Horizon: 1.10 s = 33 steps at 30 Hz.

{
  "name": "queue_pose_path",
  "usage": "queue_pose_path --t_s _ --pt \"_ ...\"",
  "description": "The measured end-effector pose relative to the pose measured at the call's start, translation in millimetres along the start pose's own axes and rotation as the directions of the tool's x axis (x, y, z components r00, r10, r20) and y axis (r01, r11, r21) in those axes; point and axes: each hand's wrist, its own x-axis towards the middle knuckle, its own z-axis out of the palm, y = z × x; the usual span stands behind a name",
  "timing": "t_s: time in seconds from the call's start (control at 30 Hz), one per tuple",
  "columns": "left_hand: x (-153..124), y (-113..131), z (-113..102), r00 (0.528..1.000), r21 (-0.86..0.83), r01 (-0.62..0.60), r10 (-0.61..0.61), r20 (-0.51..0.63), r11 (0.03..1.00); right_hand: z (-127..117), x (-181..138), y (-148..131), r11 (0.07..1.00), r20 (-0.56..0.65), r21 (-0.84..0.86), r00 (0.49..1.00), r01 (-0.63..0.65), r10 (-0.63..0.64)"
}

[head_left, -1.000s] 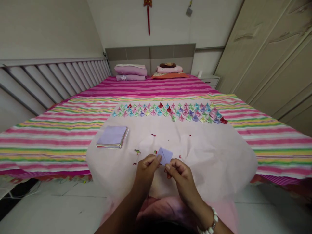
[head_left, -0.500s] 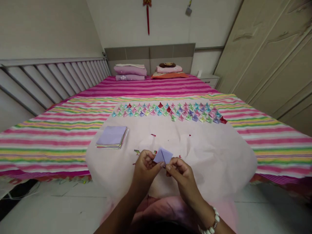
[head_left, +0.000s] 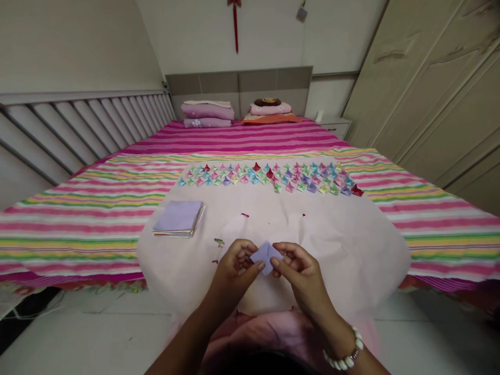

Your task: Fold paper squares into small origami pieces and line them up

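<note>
A small folded sheet of lilac origami paper [head_left: 267, 253], diamond-shaped with a crease down its middle, is held up between both hands above a pale pink cloth. My left hand [head_left: 239, 266] pinches its left corner, thumb lying on the front face. At the right corner, my right hand [head_left: 297, 268] grips the paper between thumb and fingers. Some fingertips are hidden behind the sheet. To the left lies a stack of square paper [head_left: 178, 216] with a lilac sheet on top.
Rows of small folded paper pieces [head_left: 256, 176] in many colours run along the far side of the pale pink cloth [head_left: 344, 245]. Under it is a bed with a striped sheet [head_left: 89, 224]. Folded bedding [head_left: 208, 112] lies at the headboard; a rail [head_left: 89, 117] stands left, a wardrobe [head_left: 437, 94] right.
The lilac paper has moved slightly right and now shows as a more upright diamond. My right hand has shifted from its lower edge up to the right corner.
</note>
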Motion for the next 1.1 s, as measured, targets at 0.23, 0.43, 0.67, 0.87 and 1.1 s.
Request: queue_pose_path --t_s 0.23,0.43,0.67,0.87,1.1 --pt "0.2 3.0 -3.3 0.998 -0.05 0.039 -0.036 0.05 0.998 -0.3 -1.0 -3.5 0.998 0.029 -0.024 0.998 -0.05 0.051" --pt "1.1 7.8 -6.3 0.986 -0.079 0.119 -0.108 0.131 0.99 -1.7 0.2 -5.9 0.991 0.112 0.015 0.985 -0.133 0.131" --pt "2.1 7.3 -7.6 0.989 0.005 0.128 -0.128 0.08 0.992 -0.1 -0.2 -3.0 0.987 0.148 0.055 0.979 -0.152 0.142" --pt "2.8 10.7 -10.6 0.983 0.014 0.16 -0.161 0.087 0.987 1.3 -2.0 -4.2 0.985 0.126 0.075 0.981 -0.155 0.144" --pt "0.3 8.3 -9.2 0.983 -0.041 0.17 -0.167 0.07 0.984 2.1 -3.5 -4.3 0.985 0.115 0.093 0.984 -0.144 0.133"
